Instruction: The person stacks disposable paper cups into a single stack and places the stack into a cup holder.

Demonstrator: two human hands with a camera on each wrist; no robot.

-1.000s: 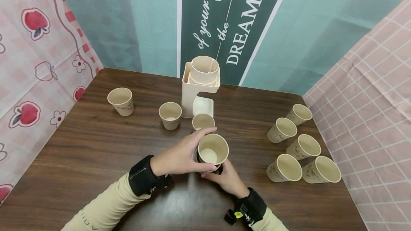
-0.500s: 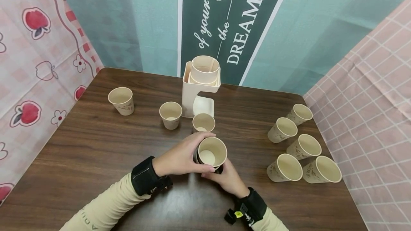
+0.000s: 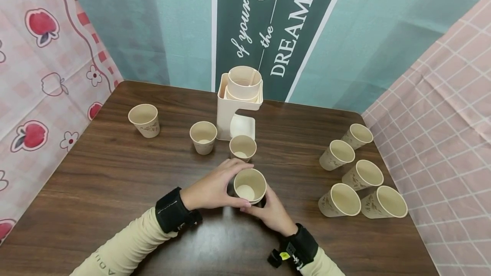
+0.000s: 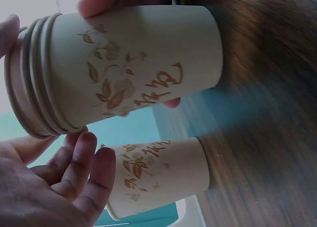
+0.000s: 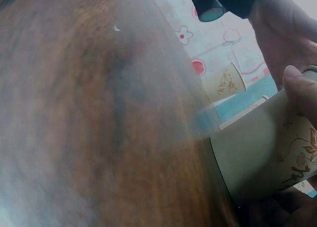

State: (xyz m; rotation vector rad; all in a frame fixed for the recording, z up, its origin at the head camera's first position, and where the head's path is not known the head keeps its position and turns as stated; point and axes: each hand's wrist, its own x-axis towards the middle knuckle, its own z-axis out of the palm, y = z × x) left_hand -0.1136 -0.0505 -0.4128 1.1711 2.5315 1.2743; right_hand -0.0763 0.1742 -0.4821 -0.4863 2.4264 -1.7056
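Several beige paper cups nested into an upright stack (image 3: 250,181) stand between the two hands at the table's middle. The left hand (image 3: 215,185) grips the top of the stack near the rim, thumb on the near side and fingers on the far side. Lower down, the right hand (image 3: 274,214) holds the stack from the right. Closely spaced rims and a brown leaf print show on the stacked cups (image 4: 133,61) in the left wrist view. In the right wrist view the stack's lower wall (image 5: 257,152) is in shade. A single cup (image 3: 243,146) stands just beyond the left fingers.
A cream stand (image 3: 227,116) with a cup-like container (image 3: 244,83) on top is at the back. To its left are a paper cup (image 3: 203,136) and a farther one (image 3: 145,119). Several cups, including a near one (image 3: 339,201), stand at the right of the wooden table (image 3: 115,191).
The top cup has gone down into the stack, with the left hand lowering along with it. The right hand keeps its place, and the other cups have not moved.
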